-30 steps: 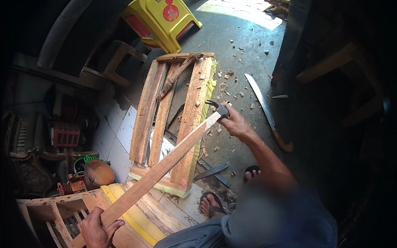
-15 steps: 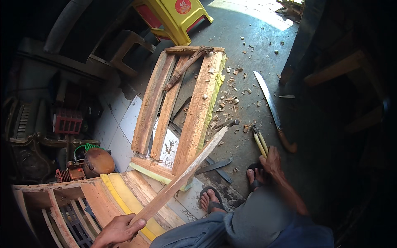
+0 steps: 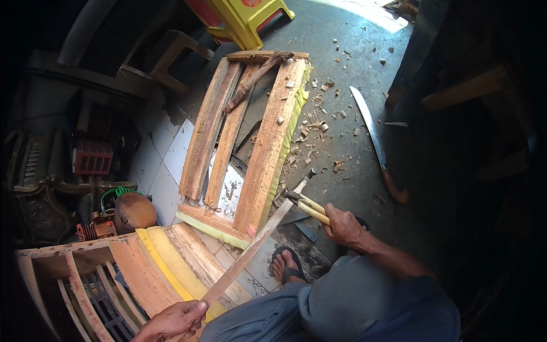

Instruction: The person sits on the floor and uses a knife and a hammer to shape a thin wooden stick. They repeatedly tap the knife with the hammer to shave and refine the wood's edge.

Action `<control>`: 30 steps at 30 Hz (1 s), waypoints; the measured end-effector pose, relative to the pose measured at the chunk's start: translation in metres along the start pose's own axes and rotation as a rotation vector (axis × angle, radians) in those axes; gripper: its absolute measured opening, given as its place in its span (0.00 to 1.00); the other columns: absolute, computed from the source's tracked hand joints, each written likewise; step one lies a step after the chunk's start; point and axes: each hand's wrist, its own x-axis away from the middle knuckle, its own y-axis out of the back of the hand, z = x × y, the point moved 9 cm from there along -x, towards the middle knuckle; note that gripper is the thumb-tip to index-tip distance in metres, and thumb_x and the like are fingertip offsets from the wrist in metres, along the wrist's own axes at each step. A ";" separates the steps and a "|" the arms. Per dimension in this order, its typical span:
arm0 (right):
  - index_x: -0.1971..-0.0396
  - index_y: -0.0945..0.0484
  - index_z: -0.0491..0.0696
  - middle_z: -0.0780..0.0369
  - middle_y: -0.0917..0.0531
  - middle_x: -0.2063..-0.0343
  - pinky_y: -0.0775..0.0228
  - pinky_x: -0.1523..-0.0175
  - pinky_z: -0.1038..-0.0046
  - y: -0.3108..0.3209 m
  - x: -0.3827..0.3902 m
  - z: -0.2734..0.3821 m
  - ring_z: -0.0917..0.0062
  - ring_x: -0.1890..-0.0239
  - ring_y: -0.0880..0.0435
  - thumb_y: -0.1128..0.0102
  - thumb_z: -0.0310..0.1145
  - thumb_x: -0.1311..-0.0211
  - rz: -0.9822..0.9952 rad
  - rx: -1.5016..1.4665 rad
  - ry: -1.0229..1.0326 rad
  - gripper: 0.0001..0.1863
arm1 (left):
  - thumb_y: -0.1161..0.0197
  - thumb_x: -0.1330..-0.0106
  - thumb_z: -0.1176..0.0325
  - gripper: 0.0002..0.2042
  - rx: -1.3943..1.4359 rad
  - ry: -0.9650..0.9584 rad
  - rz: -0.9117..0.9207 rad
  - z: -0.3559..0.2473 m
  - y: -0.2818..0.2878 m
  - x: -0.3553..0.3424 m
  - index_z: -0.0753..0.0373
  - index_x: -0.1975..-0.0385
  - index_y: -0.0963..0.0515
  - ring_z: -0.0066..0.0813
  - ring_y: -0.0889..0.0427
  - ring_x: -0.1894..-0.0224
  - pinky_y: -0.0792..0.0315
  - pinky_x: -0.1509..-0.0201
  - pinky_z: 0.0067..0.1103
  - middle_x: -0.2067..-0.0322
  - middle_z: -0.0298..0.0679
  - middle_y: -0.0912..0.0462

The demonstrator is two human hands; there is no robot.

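Seemingly mid-job, tip work remaining, I'm clamping left hand [image 3: 174, 320] on stick [image 3: 248, 252], lower left, right hand [image 3: 346, 229] on pincers [image 3: 313, 204], centre.

No words or numbers can be read here. The one label in view is a red sticker [image 3: 252, 2] on the flat face of the yellow plastic stool [image 3: 244, 24]; the picture's upper edge cuts it off, and only its lower part shows, too little to make out any print.
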 end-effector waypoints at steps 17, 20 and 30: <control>0.57 0.29 0.44 0.50 0.19 0.69 0.22 0.62 0.51 0.059 -0.022 0.080 0.47 0.66 0.15 0.36 0.29 0.42 -0.073 -0.179 0.250 0.16 | 0.40 0.31 0.42 0.22 -1.796 -0.483 -1.261 -0.127 0.005 0.084 0.59 0.57 0.22 0.34 0.20 0.73 0.26 0.68 0.31 0.74 0.38 0.23; 0.57 0.30 0.43 0.47 0.18 0.71 0.22 0.62 0.51 0.020 -0.033 -0.001 0.47 0.66 0.14 0.37 0.31 0.39 0.096 0.085 -0.126 0.14 | 0.43 0.29 0.43 0.21 -1.833 -0.562 -1.350 -0.137 -0.002 0.096 0.57 0.58 0.22 0.30 0.24 0.74 0.28 0.68 0.28 0.75 0.34 0.26; 0.55 0.34 0.42 0.37 0.17 0.70 0.23 0.56 0.45 0.001 -0.024 -0.077 0.37 0.63 0.16 0.41 0.33 0.36 0.040 0.137 -0.489 0.16 | 0.40 0.27 0.50 0.16 -1.818 -0.648 -1.354 -0.128 0.001 0.103 0.58 0.59 0.21 0.32 0.25 0.75 0.26 0.67 0.29 0.76 0.36 0.29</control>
